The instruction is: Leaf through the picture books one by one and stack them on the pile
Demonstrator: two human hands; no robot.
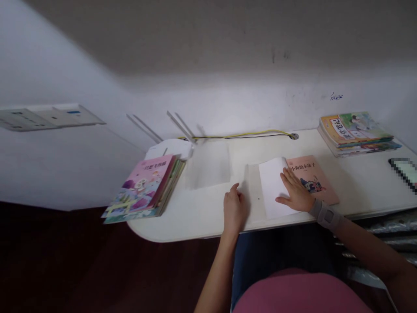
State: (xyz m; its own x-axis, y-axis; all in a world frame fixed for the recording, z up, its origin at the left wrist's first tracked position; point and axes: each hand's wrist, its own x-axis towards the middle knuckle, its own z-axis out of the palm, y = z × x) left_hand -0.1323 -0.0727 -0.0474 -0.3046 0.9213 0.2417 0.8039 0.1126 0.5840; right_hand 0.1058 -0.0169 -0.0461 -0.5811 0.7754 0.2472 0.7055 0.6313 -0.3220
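- Closest to you, your left hand is resting on the front part of the desk. Its fingers are loosely curled and it's gripping nothing, as far as I can see.
- Just to the right, your right hand is lying open and palm down, pressing on the white sheet rather than grasping it. A grey wrist band is showing behind it.
- That white sheet is lying flat against the left edge of the pink book. The book is sitting cover-up mid-desk, with your fingertips just reaching it.
- Progress-wise, I'm guessing you're somewhere early-to-middle. The sheet is spread out and butted up to the book, but nothing's looking folded yet.
- A bit further out, a translucent sheet is lying flat. The left book stack is hanging over the desk corner, with a white router behind it.
- Farthest back, the right book stack is sitting untouched, a phone is lying near it, and a yellow cable is running along the wall.
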